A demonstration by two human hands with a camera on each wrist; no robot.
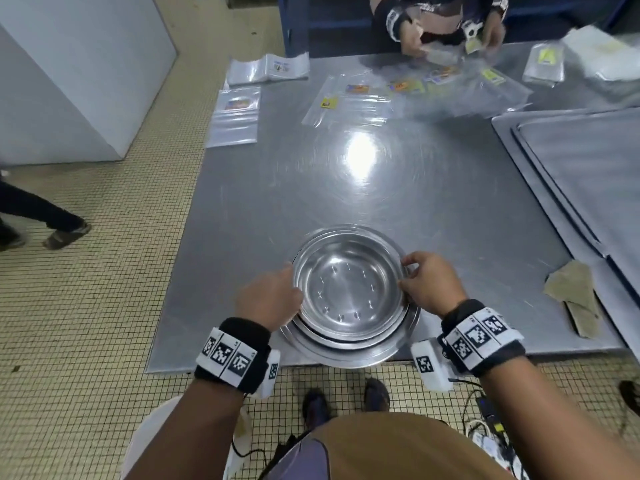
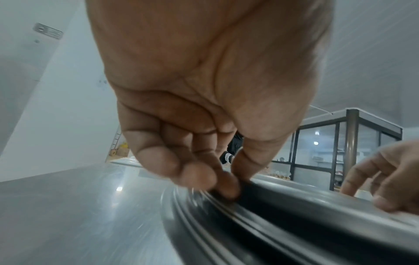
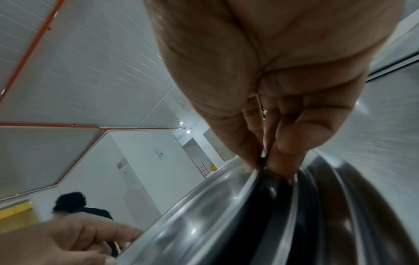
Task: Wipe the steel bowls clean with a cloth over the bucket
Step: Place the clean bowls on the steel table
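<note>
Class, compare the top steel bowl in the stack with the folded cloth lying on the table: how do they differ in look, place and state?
The top steel bowl is round, shiny and hollow; the cloth is flat, dull tan and folded. The bowl sits nested in a stack at the table's near edge, the cloth lies alone to the right. The left hand and right hand pinch the bowl's rim; nobody touches the cloth. Both are above the steel table.
</note>
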